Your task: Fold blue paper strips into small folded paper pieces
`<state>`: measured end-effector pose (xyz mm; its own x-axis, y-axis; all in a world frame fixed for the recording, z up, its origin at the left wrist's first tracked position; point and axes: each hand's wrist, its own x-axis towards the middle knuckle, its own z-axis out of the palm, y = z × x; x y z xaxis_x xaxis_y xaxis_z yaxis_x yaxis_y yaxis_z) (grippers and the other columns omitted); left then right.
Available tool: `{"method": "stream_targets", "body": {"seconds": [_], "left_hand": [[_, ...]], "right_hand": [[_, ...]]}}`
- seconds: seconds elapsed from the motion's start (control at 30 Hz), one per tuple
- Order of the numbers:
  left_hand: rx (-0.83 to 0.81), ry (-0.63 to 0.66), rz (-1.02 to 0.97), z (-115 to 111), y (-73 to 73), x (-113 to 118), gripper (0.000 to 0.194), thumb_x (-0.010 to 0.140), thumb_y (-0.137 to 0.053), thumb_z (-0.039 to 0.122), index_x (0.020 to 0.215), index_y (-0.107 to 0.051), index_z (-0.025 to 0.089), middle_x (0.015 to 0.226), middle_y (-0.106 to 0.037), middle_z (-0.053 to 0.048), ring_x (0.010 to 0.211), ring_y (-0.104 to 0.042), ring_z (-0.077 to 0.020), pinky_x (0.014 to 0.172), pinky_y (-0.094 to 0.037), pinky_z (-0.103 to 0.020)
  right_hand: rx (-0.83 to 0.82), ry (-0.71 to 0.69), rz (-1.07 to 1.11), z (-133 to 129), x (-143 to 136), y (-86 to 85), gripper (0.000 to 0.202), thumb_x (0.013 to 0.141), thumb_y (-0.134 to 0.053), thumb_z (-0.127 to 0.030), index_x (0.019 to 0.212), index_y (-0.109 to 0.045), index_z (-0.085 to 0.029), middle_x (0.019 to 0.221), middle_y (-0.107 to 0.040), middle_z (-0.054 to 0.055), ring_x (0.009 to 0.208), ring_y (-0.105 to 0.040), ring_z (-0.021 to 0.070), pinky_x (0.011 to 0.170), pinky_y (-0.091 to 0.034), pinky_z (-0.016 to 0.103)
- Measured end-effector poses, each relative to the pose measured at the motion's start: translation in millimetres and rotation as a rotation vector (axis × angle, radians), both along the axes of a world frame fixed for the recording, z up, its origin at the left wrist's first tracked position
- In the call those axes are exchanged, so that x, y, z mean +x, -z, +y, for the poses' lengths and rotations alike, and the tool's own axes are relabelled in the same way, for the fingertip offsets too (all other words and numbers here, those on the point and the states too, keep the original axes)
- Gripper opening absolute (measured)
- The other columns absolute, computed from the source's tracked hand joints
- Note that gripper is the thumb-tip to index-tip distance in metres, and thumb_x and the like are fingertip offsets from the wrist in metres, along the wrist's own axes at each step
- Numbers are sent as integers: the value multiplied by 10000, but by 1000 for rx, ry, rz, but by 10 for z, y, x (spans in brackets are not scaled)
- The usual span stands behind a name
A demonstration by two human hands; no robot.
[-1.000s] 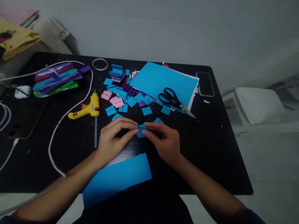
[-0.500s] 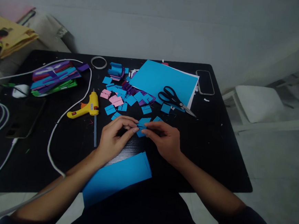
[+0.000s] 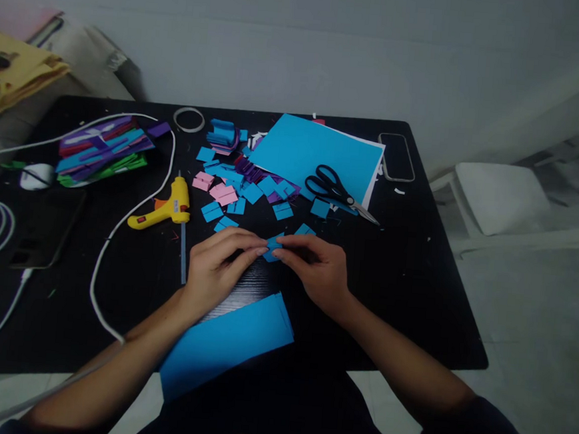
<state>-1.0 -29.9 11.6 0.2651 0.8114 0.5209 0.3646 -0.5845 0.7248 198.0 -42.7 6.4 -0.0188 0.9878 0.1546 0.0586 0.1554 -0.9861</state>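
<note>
A small piece of blue paper is pinched between both hands above the middle of the black table. My left hand grips its left edge between thumb and fingers. On the opposite edge, my right hand is closed in a similar pinch. The fingertips cover part of the paper. Below my hands lies a stack of blue paper sheets, near the front edge. Several blue paper squares with a line across them are scattered beyond my fingers, alongside pink paper squares.
A yellow glue gun with a glue stick lies left of my hands. Black-handled scissors rest on a large blue sheet. A phone is at the back right. A white cable runs across my left forearm.
The blue paper between my fingers looked taller and spread open before; now it appears smaller and flatter, folded down. Both hands remain in nearly the same place.
</note>
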Motion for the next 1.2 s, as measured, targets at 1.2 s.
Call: {"method": "stream_targets", "body": {"seconds": [1.2], "left_hand": [[-73, 40, -20, -14, 55, -43, 115, 925, -740, 174, 1004, -798, 236, 959, -819, -48, 884, -778, -190, 772, -635, -314]], "right_hand": [[-57, -63, 103, -1, 2, -51, 126, 850, -829, -322, 939, -792, -241, 923, -815, 16, 857, -784, 186, 812, -658, 315]]}}
